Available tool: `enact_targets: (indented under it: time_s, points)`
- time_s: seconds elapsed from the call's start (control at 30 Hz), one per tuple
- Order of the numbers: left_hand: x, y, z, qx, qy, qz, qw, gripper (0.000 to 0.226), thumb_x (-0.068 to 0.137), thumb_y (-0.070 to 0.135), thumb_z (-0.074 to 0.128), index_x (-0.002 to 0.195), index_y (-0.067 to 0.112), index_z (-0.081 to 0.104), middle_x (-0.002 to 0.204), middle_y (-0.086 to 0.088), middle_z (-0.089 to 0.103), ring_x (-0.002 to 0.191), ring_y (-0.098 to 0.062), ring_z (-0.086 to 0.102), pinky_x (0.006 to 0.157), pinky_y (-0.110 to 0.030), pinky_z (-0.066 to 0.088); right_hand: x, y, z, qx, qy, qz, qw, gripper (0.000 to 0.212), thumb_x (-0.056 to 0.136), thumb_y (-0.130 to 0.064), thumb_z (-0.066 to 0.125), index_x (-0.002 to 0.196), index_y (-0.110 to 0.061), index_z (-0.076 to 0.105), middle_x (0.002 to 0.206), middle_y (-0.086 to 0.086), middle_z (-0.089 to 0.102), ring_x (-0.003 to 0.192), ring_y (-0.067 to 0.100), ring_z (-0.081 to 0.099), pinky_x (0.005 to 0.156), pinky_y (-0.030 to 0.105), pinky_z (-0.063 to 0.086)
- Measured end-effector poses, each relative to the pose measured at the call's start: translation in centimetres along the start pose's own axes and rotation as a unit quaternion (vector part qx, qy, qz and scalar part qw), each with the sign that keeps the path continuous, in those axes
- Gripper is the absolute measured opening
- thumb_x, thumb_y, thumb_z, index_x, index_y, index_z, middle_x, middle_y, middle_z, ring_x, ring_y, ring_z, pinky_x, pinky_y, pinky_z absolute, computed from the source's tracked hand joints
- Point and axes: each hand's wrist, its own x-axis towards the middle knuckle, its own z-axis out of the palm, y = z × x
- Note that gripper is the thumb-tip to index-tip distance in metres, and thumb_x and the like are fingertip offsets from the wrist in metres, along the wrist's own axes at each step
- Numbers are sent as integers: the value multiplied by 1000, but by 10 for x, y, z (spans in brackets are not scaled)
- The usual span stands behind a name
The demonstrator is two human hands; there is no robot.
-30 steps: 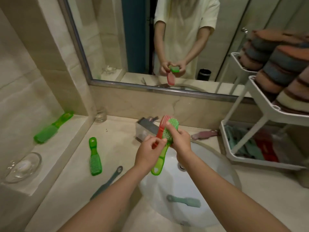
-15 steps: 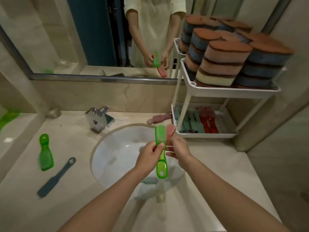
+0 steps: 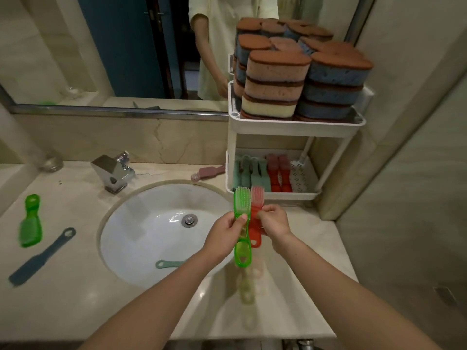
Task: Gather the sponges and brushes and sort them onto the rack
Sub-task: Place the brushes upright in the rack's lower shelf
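sink (image 3: 131, 238): white, oval | faucet (image 3: 113, 173): chrome, behind sink | mirror (image 3: 101, 46): on wall

green brush (image 3: 242, 223) and red brush (image 3: 255, 218) upright, sponges (image 3: 275, 82) stacked on rack (image 3: 298, 125)

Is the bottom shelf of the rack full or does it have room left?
Room left. The bottom shelf holds teal brushes and red brushes; its right end is bare.

Single head-worn view, aimed forward and down

The counter (image 3: 290, 311) and sink (image 3: 141, 238) are seen from above at arm's reach, the rack (image 3: 298, 127) is faced at upper right, and the mirror (image 3: 101, 59) is taken in along the top; no second view is given.
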Motion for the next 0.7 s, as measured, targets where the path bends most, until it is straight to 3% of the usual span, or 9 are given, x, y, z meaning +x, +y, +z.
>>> enact_targets:
  time_s: [0.07, 0.1, 0.17, 0.27, 0.33, 0.47, 0.53, 0.6, 0.7]
  points:
    - [5, 9, 10, -9, -4, 8, 1000, 26, 98, 30, 49, 92, 9, 63, 85, -6, 71, 81, -21, 67, 75, -36, 51, 7, -1, -14, -3, 24, -10, 1000, 22, 83, 6, 53, 89, -14, 46, 94, 20, 61, 78, 32, 65, 70, 40, 52]
    - [9, 13, 15, -16, -4, 14, 1000, 24, 99, 29, 49, 90, 11, 62, 81, 2, 72, 78, -13, 67, 69, -29, 51, 11, -2, -21, 2, 28, -10, 1000, 23, 84, 7, 52, 90, -14, 44, 96, 22, 62, 80, 37, 67, 72, 43, 54]
    - [15, 22, 24, -21, -1, 15, 1000, 21, 100, 28, 47, 86, 17, 59, 73, 13, 70, 71, -2, 65, 64, -22, 47, 17, -4, -33, 10, 34, -10, 999, 23, 88, 7, 47, 92, -15, 43, 97, 20, 60, 70, 33, 67, 67, 44, 54]
    - [29, 32, 34, -58, -10, -23, 998, 18, 101, 25, 45, 90, 15, 54, 85, -6, 71, 77, -21, 69, 70, -34, 55, 29, -10, -47, -7, 61, -15, 998, 20, 90, 3, 37, 101, -13, 44, 92, 18, 57, 58, 23, 55, 54, 34, 46]
    - [38, 40, 39, -76, -29, -45, 996, 17, 102, 21, 42, 92, 13, 53, 85, -11, 68, 68, -21, 68, 61, -28, 56, 38, -15, -54, -24, 82, -13, 996, 15, 92, -4, 35, 97, -14, 43, 81, 17, 55, 55, 22, 50, 51, 30, 41]
    - [59, 52, 45, -85, -56, -91, 991, 16, 103, 16, 35, 99, 10, 49, 80, -10, 67, 53, -17, 65, 48, -26, 52, 57, -26, -63, -37, 77, -58, 995, 15, 90, -13, 49, 75, -12, 44, 63, 11, 44, 56, 23, 42, 55, 31, 35]
    - [72, 58, 48, -90, -58, -112, 988, 15, 104, 16, 33, 103, 9, 46, 77, -11, 65, 48, -17, 61, 45, -26, 50, 68, -32, -66, -71, 73, -81, 992, 10, 83, -6, 58, 83, -9, 49, 68, 5, 44, 62, 19, 44, 62, 30, 37]
    - [86, 62, 50, -94, -55, -128, 986, 15, 104, 17, 33, 105, 7, 43, 75, -10, 61, 45, -17, 55, 41, -26, 47, 82, -36, -69, -130, 76, -82, 985, 21, 78, 0, 62, 92, -8, 48, 74, 1, 48, 65, 14, 48, 58, 26, 39]
    - [105, 68, 52, -112, -57, -148, 981, 12, 104, 18, 34, 110, 10, 40, 75, -10, 58, 45, -17, 50, 41, -26, 45, 109, -42, -71, -240, 98, -69, 963, 14, 77, -3, 63, 87, -4, 53, 91, 9, 51, 73, 25, 55, 60, 24, 43]
